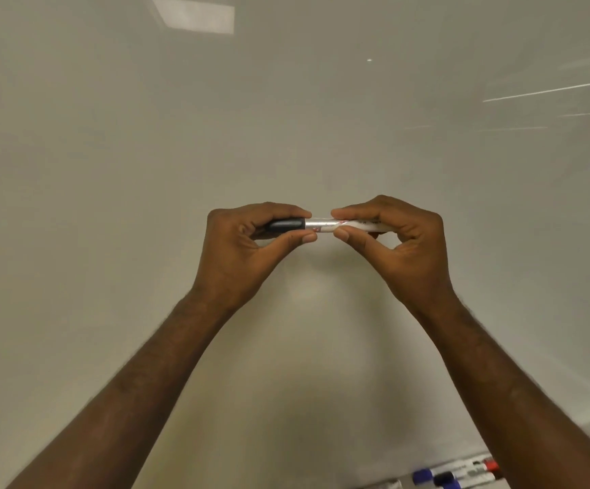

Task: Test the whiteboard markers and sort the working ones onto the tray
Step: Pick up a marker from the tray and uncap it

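**Both hands grip capped marker at the whiteboard**

The left hand (247,241) curls its fingers and thumb round the black cap (286,224) of a marker (321,225), while the right hand (392,238) pinches the white barrel between thumb and fingers. The marker lies level, held up in front of the whiteboard (286,100). Several other markers (457,474), with blue, black and red caps, lie at the lower right edge.

left hand (247,241): bare, no rings | right hand (403,241): bare | forearms: uncovered, sleeveless, no watch
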A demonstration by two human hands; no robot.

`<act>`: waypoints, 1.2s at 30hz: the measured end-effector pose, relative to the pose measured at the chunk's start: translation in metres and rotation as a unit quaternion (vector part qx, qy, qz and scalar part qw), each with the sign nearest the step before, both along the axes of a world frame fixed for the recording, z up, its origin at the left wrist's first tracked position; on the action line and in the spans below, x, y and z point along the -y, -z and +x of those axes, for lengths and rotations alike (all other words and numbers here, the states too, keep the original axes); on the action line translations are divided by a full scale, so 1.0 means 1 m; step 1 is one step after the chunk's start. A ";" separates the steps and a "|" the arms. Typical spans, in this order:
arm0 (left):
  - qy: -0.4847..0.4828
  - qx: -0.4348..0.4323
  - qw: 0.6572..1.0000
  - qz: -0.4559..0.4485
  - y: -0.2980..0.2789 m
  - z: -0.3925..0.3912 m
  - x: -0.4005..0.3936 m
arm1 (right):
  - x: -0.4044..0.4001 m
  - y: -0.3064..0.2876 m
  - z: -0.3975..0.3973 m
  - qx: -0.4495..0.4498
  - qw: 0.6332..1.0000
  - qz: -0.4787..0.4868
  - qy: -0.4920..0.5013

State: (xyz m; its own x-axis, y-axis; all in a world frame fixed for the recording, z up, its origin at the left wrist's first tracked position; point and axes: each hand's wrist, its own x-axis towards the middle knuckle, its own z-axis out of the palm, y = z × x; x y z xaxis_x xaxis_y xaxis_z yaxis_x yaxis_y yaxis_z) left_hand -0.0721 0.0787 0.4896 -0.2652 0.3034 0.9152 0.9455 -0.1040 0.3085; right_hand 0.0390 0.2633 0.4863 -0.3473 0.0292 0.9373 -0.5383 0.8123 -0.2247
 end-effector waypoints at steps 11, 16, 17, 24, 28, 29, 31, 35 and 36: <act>0.047 0.014 0.998 -0.041 0.037 0.030 -0.041 | -0.038 0.042 0.047 0.029 0.999 -0.007 0.032; 0.056 0.032 0.995 -0.070 0.062 0.050 -0.083 | -0.079 0.069 0.075 0.054 0.997 -0.017 0.061; 0.054 0.031 0.995 -0.078 0.067 0.053 -0.091 | -0.087 0.074 0.081 0.060 0.996 -0.018 0.066; 0.063 0.090 0.987 -0.121 0.106 0.078 -0.158 | -0.149 0.114 0.119 0.143 0.981 -0.037 0.122; 0.073 0.141 0.974 -0.159 0.134 0.092 -0.203 | -0.188 0.139 0.138 0.178 0.964 0.009 0.199; 0.072 0.149 0.971 -0.174 0.141 0.095 -0.215 | -0.198 0.147 0.142 0.187 0.957 0.030 0.220; 0.075 0.158 0.963 -0.204 0.158 0.101 -0.239 | -0.217 0.167 0.153 0.210 0.943 0.061 0.252; 0.104 0.165 0.942 -0.274 0.200 0.117 -0.289 | -0.255 0.215 0.182 0.253 0.924 0.045 0.284; 0.114 0.172 0.933 -0.293 0.214 0.121 -0.301 | -0.264 0.229 0.191 0.264 0.920 0.035 0.287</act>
State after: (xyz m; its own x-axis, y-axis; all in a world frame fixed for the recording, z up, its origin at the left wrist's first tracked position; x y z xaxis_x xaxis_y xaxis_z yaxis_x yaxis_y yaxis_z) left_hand 0.0494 0.3797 0.2753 -0.3805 0.8102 0.4459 0.7536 -0.0078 0.6572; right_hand 0.2299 0.5271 0.2571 -0.7013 0.2963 0.6484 0.1543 0.9511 -0.2676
